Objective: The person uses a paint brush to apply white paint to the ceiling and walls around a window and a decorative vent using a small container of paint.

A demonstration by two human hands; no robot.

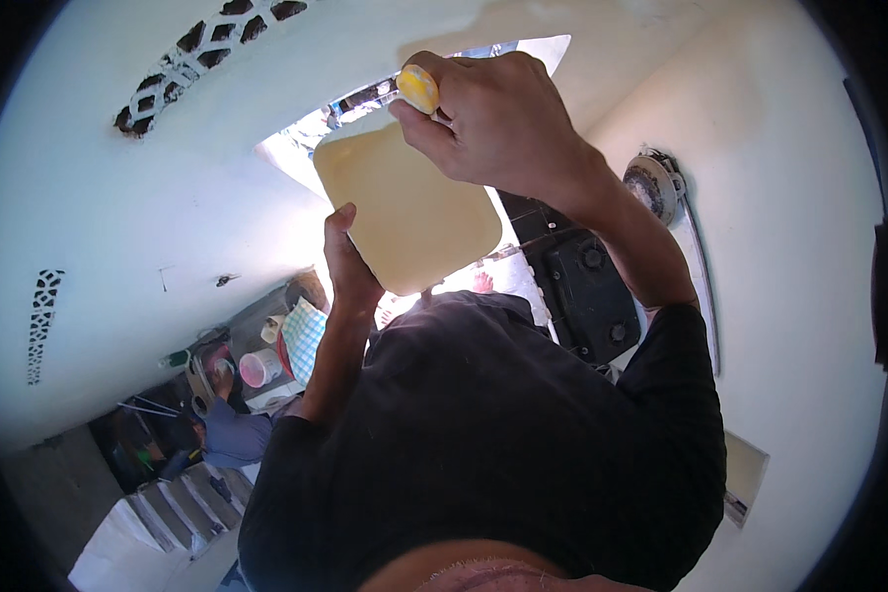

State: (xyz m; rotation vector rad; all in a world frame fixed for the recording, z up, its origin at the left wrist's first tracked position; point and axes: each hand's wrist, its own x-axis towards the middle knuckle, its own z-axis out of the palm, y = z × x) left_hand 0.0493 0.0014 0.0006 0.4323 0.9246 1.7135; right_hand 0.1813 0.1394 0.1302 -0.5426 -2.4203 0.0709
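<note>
In front of my chest, my left hand (350, 261) grips the left side of a cream rounded-square plastic container (409, 212), thumb on its edge and fingers behind it. The container's broad face is turned toward me, and I cannot tell how deep it is. Raised above its far right corner, my right hand (508, 118) is closed on a yellow, rounded object with whitish streaks (418, 89). Only its blunt end shows between thumb and fingers; its kind I cannot make out.
A black stove (587, 291) stands to my right, with a round pan (651, 187) hanging on the wall. At lower left, another person in a blue-grey top (237, 434) works near a white bucket (259, 368) and a checked cloth (304, 340).
</note>
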